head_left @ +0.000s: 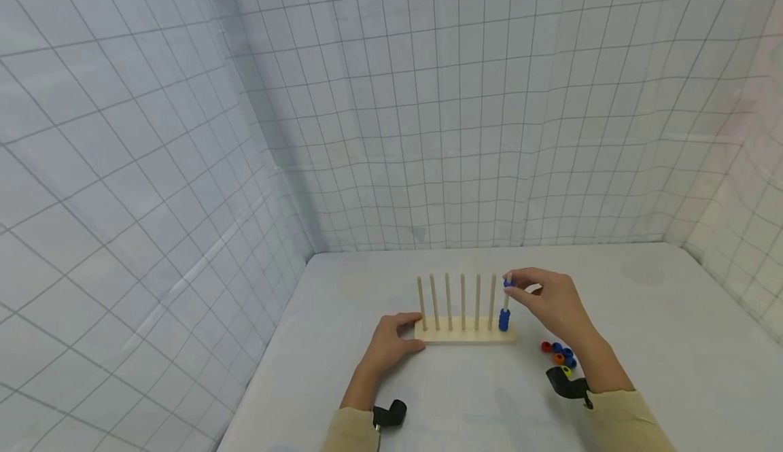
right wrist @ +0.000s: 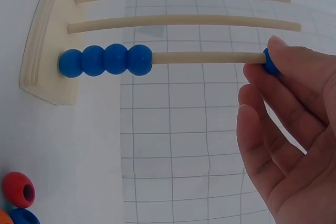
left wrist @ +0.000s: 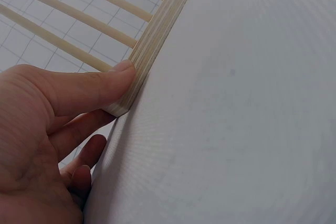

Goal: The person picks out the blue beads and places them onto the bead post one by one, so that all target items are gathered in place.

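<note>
A pale wooden base [head_left: 465, 336] with several upright pegs stands on the table. My left hand [head_left: 388, 340] grips its left end between thumb and fingers; in the left wrist view the thumb lies on the edge of the wood. At the right end, several blue beads [right wrist: 105, 60] are stacked at the foot of the last peg [right wrist: 210, 57]. My right hand [head_left: 550, 299] pinches another blue bead [right wrist: 271, 62] at that peg's top, the bead being around the tip. Fingers partly hide this bead.
Right of the base lies a loose group of beads: a red bead [head_left: 546, 346], an orange bead [head_left: 559, 358], a yellow bead [head_left: 566, 372] and several blue ones. The white table [head_left: 342, 289] meets gridded white curtains [head_left: 428, 132] at the back and sides.
</note>
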A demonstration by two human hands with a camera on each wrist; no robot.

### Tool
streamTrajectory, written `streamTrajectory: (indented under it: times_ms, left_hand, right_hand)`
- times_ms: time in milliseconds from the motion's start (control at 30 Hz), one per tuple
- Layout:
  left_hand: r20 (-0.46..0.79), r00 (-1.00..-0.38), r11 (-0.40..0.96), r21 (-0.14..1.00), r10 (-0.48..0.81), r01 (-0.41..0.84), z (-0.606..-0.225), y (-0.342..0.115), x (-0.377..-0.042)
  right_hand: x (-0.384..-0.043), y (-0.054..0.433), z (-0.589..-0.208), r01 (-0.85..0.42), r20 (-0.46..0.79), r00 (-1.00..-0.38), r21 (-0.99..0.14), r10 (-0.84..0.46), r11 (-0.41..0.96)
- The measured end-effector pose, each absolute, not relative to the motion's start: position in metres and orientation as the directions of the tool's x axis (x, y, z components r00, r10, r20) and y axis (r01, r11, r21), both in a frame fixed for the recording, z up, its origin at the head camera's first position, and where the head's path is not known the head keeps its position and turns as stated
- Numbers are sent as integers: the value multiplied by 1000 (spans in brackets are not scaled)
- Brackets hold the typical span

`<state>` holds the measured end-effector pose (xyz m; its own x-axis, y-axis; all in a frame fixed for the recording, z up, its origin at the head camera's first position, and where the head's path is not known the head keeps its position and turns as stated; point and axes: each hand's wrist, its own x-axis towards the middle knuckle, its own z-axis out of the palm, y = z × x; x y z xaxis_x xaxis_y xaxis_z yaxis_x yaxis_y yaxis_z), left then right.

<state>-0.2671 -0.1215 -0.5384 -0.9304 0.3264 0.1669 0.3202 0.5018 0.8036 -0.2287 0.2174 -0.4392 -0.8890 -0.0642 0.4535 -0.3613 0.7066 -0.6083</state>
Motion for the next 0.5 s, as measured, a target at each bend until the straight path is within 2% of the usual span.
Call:
streamTrajectory:
  times_ms: [500]
  left_hand:
    - [157,-929,516,795,335,320,-539,-122,-267]
  right_hand:
    - [-230,219,-442,-349,405,-910,-623,-93,700]
